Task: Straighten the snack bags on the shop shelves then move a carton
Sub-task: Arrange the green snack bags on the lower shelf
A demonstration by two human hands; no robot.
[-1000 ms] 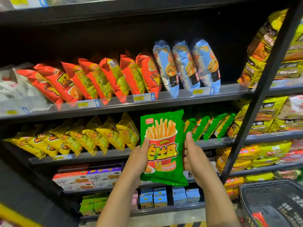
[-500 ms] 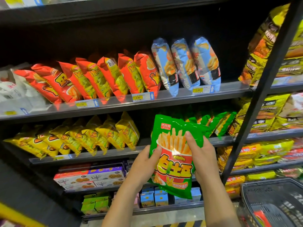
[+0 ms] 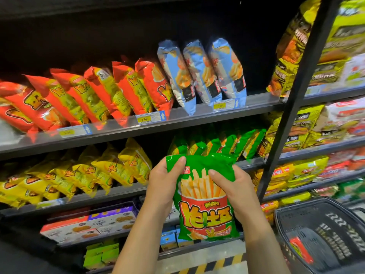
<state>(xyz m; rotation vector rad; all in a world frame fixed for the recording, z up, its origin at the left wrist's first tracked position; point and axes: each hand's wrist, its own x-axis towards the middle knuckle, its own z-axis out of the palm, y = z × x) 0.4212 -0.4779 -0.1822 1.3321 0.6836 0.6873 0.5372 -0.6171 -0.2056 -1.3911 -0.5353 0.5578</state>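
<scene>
A green snack bag (image 3: 205,210) printed with french fries hangs in front of the second shelf, held by both hands. My left hand (image 3: 165,182) grips its upper left edge, thumb on the front. My right hand (image 3: 234,191) grips its right side, fingers curled over the front near the top. Behind it a row of the same green bags (image 3: 227,143) leans on the shelf. Yellow bags (image 3: 94,171) lean to the left on that shelf. Above, orange bags (image 3: 94,95) and three blue bags (image 3: 203,74) stand slanted.
A black upright post (image 3: 296,95) divides the shelving at the right, with yellow and mixed packs (image 3: 316,76) beyond it. A dark shopping basket (image 3: 324,234) sits at the lower right. Biscuit cartons (image 3: 90,224) and small boxes (image 3: 167,238) fill the lower shelves. Hazard-striped floor edge below.
The green bag has shifted right and up toward the row of green bags. Both hands slid higher on it, my right hand's fingers now curling over its front.
</scene>
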